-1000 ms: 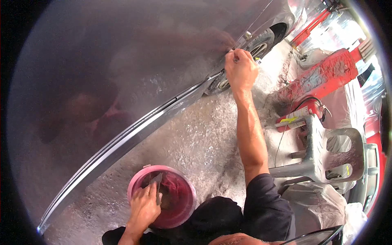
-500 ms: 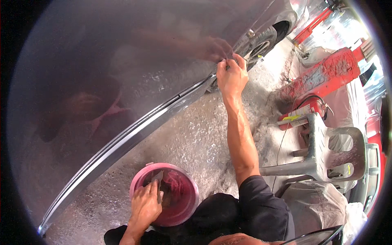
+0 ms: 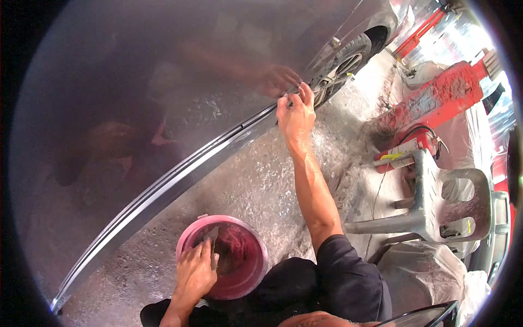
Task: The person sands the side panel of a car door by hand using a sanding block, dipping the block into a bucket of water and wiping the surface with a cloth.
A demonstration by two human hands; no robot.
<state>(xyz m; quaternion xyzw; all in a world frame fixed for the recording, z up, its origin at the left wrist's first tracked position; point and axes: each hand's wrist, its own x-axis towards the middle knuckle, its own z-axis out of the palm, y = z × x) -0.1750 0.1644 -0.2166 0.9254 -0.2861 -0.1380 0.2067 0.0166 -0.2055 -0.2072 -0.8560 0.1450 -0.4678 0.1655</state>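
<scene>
My right hand (image 3: pixel 297 119) is at the far end of the bright trim strip (image 3: pixel 180 170) along the lower edge of a dark, glossy car panel (image 3: pixel 158 82). Its fingers are bent and pressed together against the panel; whatever they may hold is hidden under them. Below on the left, my left hand (image 3: pixel 196 272) reaches over the rim of a pink bucket (image 3: pixel 258 245). It grips a thin, bent grey sheet (image 3: pixel 212 240), which stands up between thumb and fingers. Dark liquid shows at the bottom of the bucket.
A car wheel (image 3: pixel 343 68) stands beyond my right hand. To the right are a worn red metal post (image 3: pixel 436 98), a red fire extinguisher (image 3: pixel 406 152) and a tipped grey plastic chair (image 3: pixel 425 207). Whitish plastic sheeting (image 3: pixel 419 272) covers something near my right shoulder.
My right hand has slid a little nearer and to the left along the panel's lower edge. My left hand stays over the bucket with the grey sheet.
</scene>
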